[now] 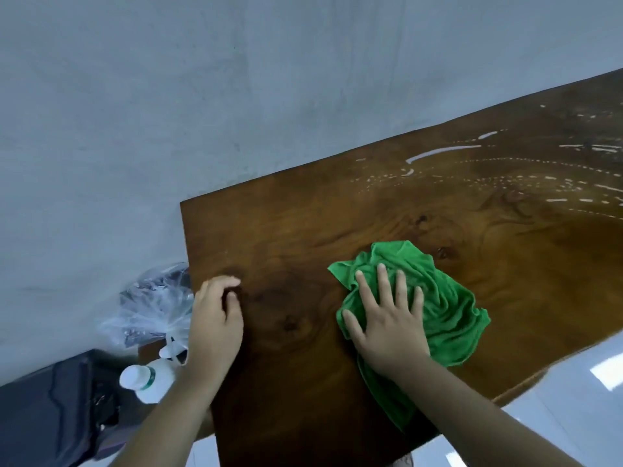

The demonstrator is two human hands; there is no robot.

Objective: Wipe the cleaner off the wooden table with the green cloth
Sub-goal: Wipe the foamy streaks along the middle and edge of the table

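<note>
Where your right grip (391,325) presses down, the green cloth (448,305) lies bunched on the wooden table (303,237). It spills out past the fingertips and to the little-finger side, and a tail of it runs back under your wrist toward the near edge. That grip is wide open: four fingers straight and spread, thumb out to the side, palm flat on the cloth with none of it pinched. How much cloth lies beneath the palm is hidden.

Well beyond the fingertips, off toward the little-finger side, white streaks and dotted trails of cleaner (441,151) lie on the wood, apart from the cloth. They run out of the picture at its right edge, so you cannot see where they end.

On the thumb side, your left grip (215,318) rests at the table's end edge. Its fingers are curled in with their tips on the wood, and no object shows inside them.

Just outside that grip, lower than the table top, a white bottle (148,382) with a green band is partly covered by your forearm. A crumpled clear plastic bag (155,305) sits beside it, its contents too blurred to tell. A dark object (43,409) past the bottle is cut off by the frame corner.
</note>
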